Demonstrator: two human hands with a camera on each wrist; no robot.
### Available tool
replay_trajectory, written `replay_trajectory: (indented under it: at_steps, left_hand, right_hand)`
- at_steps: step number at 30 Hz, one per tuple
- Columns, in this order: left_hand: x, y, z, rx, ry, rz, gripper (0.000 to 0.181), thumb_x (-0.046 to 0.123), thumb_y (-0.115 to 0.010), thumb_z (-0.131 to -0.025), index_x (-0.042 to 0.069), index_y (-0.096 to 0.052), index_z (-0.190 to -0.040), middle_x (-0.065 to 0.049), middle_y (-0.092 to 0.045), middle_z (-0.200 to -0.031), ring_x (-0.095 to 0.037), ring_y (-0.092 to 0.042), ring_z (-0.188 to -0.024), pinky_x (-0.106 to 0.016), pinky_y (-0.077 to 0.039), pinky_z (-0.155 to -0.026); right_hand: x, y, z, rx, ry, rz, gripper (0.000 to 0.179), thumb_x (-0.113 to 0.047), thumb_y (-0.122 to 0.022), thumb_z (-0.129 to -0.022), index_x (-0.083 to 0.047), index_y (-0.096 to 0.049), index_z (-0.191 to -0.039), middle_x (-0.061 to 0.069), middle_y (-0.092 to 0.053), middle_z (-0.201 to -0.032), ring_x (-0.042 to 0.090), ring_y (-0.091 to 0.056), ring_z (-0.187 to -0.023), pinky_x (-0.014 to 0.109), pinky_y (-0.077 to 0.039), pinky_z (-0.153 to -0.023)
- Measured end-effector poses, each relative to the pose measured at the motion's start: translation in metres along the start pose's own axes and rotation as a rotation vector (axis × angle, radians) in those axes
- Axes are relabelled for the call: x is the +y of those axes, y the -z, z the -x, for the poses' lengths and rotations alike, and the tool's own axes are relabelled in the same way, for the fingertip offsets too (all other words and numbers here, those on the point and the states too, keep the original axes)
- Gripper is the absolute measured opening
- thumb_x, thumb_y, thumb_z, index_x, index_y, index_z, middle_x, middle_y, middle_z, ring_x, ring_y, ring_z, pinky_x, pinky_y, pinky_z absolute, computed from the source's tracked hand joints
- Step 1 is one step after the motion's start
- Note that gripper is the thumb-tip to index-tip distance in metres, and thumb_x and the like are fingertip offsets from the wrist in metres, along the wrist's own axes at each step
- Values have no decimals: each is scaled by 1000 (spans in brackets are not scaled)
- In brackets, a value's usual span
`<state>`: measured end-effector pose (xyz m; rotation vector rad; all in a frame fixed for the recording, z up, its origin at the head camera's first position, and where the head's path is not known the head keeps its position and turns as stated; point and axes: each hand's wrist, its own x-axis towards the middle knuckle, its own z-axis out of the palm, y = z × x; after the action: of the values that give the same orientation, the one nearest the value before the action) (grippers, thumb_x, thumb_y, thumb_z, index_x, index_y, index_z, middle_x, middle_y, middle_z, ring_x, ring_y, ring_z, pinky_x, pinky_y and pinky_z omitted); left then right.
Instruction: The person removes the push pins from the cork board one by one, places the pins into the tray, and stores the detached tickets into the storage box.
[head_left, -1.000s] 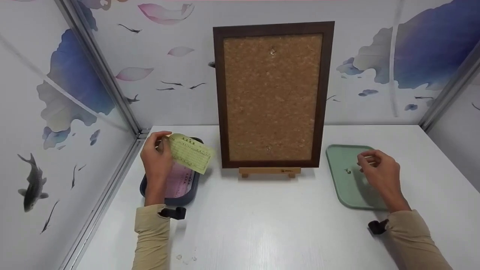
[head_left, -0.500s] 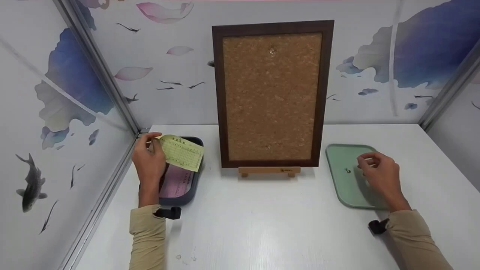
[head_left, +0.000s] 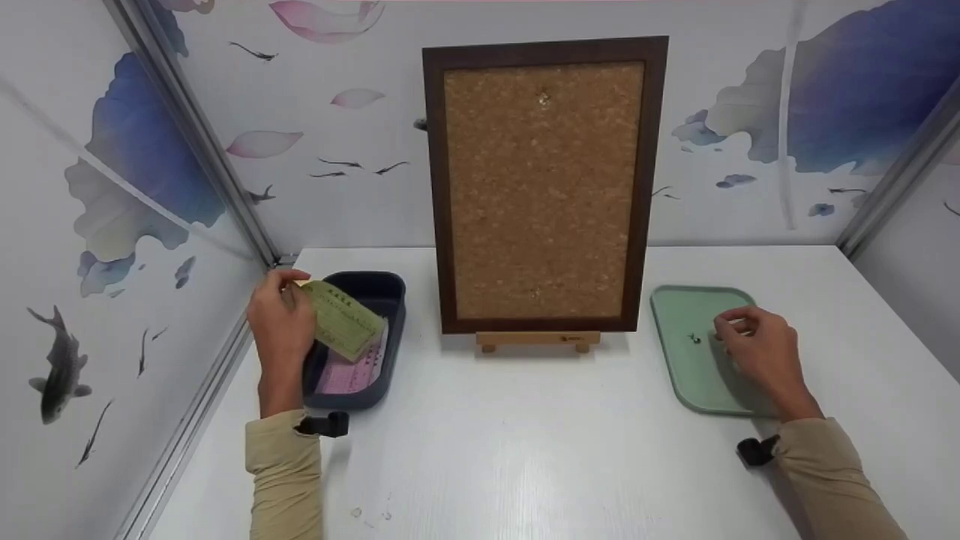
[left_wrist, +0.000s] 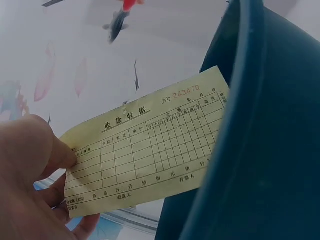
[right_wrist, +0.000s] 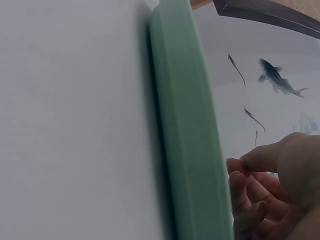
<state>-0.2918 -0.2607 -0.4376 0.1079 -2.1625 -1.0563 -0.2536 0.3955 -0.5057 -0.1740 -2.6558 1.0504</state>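
Note:
My left hand pinches a yellow-green receipt slip by its left edge, thumb on one face and fingers behind. The slip tilts over a dark blue box; in the left wrist view, the box's rim hides the far end of the receipt slip. Pink slips lie inside the box. Over a green tray, my right hand hangs with loosely curled fingers, thumb near the index fingertip, and nothing visible between them. Tiny shiny pieces lie on the tray beside it.
A brown-framed cork board stands on a small wooden easel at the back. Small glints show near the cork's top and bottom. Printed walls enclose the white table at the back and both sides.
My left hand has moved left and slightly down with the receipt slip, which now dips over the box and uncovers more of it. My right hand has stayed almost still.

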Motion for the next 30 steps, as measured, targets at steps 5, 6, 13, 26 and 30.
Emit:
replay_trajectory:
  at_steps: [5, 6, 13, 26, 30]
  left_hand:
    - [3, -1, 2, -76, -30, -128, 22, 4, -53, -106, 2, -76, -107, -24, -73, -110, -47, -65, -107, -67, -45, -100]
    - [4, -2, 3, -110, -27, -157, 22, 6, -53, -107, 3, -76, -108, -23, -72, -111, -47, -64, -109, -68, -44, -101]
    - [2, -14, 11, -347, -83, -299, 24, 11, -53, -112, 9, -78, -114, -20, -74, -121, -48, -61, -122, -72, -39, -108]
    - [-4, -45, 25, -435, -164, -374, 16, 11, -62, -107, 8, -78, -112, -20, -71, -131, -46, -59, -129, -71, -39, -114]
    - [-10, -49, 27, -448, -160, -386, 16, 10, -63, -106, 8, -78, -111, -21, -71, -132, -47, -59, -128, -71, -40, -113]
  right_hand:
    - [1, 1, 1, -19, 2, 6, 37, -31, -63, -110, 1, -73, -125, 21, -81, -104, -1, -66, -70, 22, -53, -57]
    - [1, 1, 1, -23, 4, 8, 37, -31, -63, -110, 1, -73, -125, 21, -81, -103, 0, -66, -69, 23, -53, -57]
    - [2, 0, 1, -61, -5, 21, 37, -31, -63, -110, 1, -74, -124, 20, -80, -103, 5, -68, -70, 24, -54, -58]
    - [4, -3, -1, -142, -39, 77, 33, -28, -65, -106, -1, -76, -121, 14, -78, -97, 15, -64, -77, 28, -51, -64]
    - [4, -4, -1, -144, -31, 87, 32, -28, -66, -106, -1, -77, -120, 16, -78, -100, 19, -64, -80, 28, -51, -65]
